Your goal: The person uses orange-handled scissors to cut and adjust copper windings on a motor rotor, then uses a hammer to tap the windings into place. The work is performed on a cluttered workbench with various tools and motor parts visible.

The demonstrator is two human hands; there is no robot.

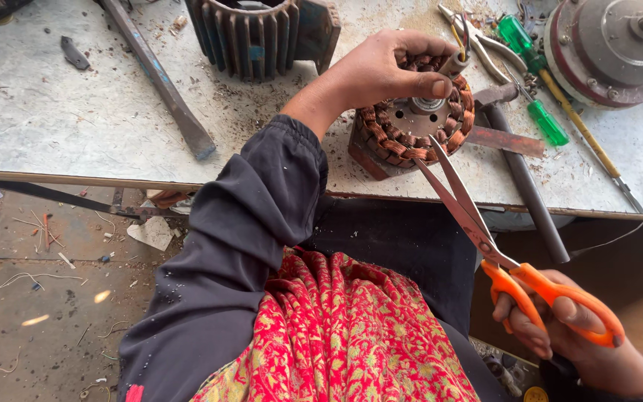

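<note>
**Scissors at the copper winding**

A stator (414,123), ringed with copper coils, is sitting near the front edge of the bench (61,112), propped on a rusty metal block (511,140). The left hand (385,71) is curling over its top, thumb pressing on the hub, fingers clamped around the far side. The right hand (571,331) is gripping the orange handles of the scissors (485,238), fingers closed through the loops; the blades are lying slightly parted, tips touching the winding's near side. Beside the stator, pliers (485,45) and two green screwdrivers (548,123) are lying. A finned motor housing (258,33) is standing behind, and a chisel (161,78) is resting to the left.
</note>
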